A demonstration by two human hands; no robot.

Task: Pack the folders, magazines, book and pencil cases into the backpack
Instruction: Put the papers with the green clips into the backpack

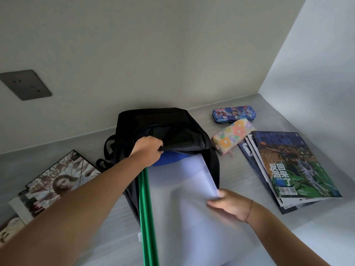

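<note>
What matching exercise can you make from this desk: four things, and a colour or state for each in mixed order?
Things:
1. backpack
2. tin case
3. left hand
4. right hand

Colour or state:
a. blue
b. holds the white folder
c. black
d. grips the backpack's flap

Pairs: 1-c, 2-a, 3-d, 4-b

The soft black fabric backpack (163,129) is plain all over. The frosted white plastic folder (182,189) is unmarked, the thin green plastic folder (147,208) vivid, the rounded blue plastic folder (172,160) deep. The oblong blue tin pencil case (232,114) carries red-and-white cartoon figures; the soft cream fabric pencil pouch (232,136) blooms orange, pink and green. The glossy top magazine (294,166) mixes green, orange and navy under white characters.
</note>
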